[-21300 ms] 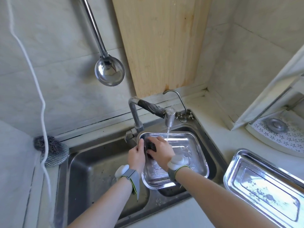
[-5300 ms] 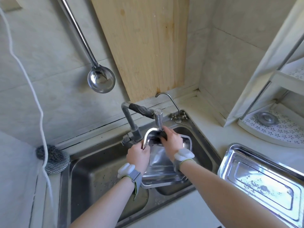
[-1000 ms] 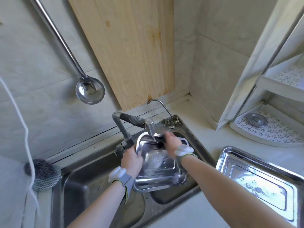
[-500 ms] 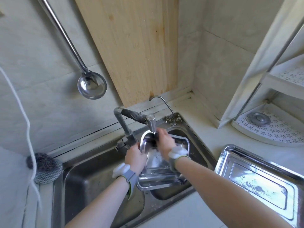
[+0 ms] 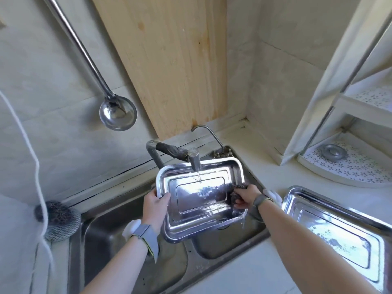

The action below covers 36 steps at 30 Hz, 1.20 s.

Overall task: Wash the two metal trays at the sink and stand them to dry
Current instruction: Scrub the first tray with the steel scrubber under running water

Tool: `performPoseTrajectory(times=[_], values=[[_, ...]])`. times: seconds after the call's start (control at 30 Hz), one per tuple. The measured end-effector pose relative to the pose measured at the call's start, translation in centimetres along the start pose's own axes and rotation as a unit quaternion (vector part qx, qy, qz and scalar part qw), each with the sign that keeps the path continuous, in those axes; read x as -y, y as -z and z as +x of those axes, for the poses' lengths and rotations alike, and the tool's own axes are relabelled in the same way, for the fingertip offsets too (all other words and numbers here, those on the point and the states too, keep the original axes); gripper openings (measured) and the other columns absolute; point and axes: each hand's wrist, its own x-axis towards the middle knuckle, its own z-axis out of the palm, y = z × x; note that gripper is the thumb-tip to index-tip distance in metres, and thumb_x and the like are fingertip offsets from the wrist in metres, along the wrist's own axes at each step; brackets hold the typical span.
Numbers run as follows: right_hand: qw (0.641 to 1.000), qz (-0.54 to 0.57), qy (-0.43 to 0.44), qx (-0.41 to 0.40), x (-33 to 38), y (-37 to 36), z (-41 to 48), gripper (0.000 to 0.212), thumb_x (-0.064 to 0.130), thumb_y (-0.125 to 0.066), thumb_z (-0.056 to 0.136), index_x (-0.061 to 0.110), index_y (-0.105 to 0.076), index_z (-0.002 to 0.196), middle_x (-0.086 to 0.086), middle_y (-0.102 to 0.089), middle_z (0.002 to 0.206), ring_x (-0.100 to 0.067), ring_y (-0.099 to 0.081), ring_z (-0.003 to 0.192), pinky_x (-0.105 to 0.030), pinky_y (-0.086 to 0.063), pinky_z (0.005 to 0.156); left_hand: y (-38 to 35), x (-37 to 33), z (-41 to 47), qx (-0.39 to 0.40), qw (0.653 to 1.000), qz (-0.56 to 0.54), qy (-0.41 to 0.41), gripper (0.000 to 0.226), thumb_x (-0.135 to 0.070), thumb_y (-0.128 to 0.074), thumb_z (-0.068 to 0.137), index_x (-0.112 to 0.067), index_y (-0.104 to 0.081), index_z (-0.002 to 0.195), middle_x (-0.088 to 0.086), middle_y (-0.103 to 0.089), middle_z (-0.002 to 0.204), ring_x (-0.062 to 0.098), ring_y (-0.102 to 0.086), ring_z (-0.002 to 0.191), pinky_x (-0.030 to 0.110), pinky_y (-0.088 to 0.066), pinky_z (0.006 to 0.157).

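Head view: left hand grips the shiny rectangular metal tray over the steel sink; right hand clutches a dark scouring pad inside it. Second metal tray lies on the counter's right edge.

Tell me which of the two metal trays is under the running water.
The tray over the sink, gripped by the left hand; the other tray lies on the counter to the right.

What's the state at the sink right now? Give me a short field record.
tray in wash: tray held over the sink, tilted
left hand: grips the tray's left rim
right hand: presses dark scrubber on its right side
tap: running onto tray
second tray: flat on the counter, right, spotted inside
standing to dry: none yet
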Motion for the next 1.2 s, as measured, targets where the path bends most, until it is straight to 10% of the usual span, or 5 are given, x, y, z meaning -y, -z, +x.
performPoseTrajectory(times=[0.33, 0.6, 0.87, 1.03, 1.2], values=[[0.896, -0.298, 0.256, -0.21, 4.0, 3.9, -0.5, 0.019, 0.022, -0.049, 0.096, 0.036, -0.043, 0.085, -0.001, -0.064, 0.076, -0.024, -0.064, 0.061, -0.045, -0.059, 0.062, -2.3, 0.2, 2.0, 0.112, 0.98, 0.163, -0.019, 0.057, -0.023, -0.072, 0.081, -0.02, -0.051, 0.133, 0.003, -0.061, 0.127, 0.023, -0.057, 0.117, 0.029, -0.043, 0.097], [0.745, -0.54, 0.388, -0.051, 5.7, -1.2, -5.2, 0.053, -0.019, -0.041, 0.076, 0.02, -0.043, 0.112, -0.003, -0.048, 0.11, -0.032, -0.062, 0.086, -0.042, -0.049, 0.062, -6.8, -1.8, 1.2, 0.129, 0.961, 0.225, -0.1, 0.04, -0.021, -0.061, 0.091, -0.016, -0.054, 0.13, 0.005, -0.065, 0.118, 0.025, -0.06, 0.111, 0.025, -0.042, 0.084], [0.723, -0.503, 0.474, 0.012, 3.8, -6.7, -8.5, 0.051, -0.015, -0.048, 0.082, 0.011, -0.042, 0.125, -0.01, -0.04, 0.122, -0.04, -0.063, 0.086, -0.048, -0.052, 0.068, -7.7, -2.1, 1.8, 0.077, 0.942, 0.298, -0.132, 0.024, -0.003, -0.042, 0.09, -0.005, -0.062, 0.103, 0.019, -0.067, 0.096, 0.039, -0.061, 0.092, 0.031, -0.041, 0.068], [0.84, -0.476, 0.245, -0.093, 6.5, -2.4, -7.9, 0.062, -0.017, -0.035, 0.084, 0.022, -0.034, 0.132, 0.003, -0.022, 0.148, -0.034, -0.056, 0.114, -0.056, -0.043, 0.076, -6.3, -1.2, 3.3, 0.075, 0.934, 0.325, -0.13, 0.027, -0.011, -0.043, 0.089, -0.007, -0.061, 0.108, 0.019, -0.06, 0.077, 0.041, -0.06, 0.078, 0.038, -0.047, 0.063], [0.752, -0.524, 0.398, 0.029, 5.2, -7.1, -9.8, 0.078, -0.017, -0.038, 0.084, 0.028, -0.02, 0.145, 0.002, -0.015, 0.151, -0.034, -0.063, 0.09, -0.06, -0.052, 0.083, -6.5, -1.6, 2.9, 0.061, 0.952, 0.274, -0.124, 0.02, -0.006, -0.046, 0.087, -0.007, -0.064, 0.095, 0.013, -0.062, 0.076, 0.04, -0.06, 0.079, 0.033, -0.042, 0.062]])
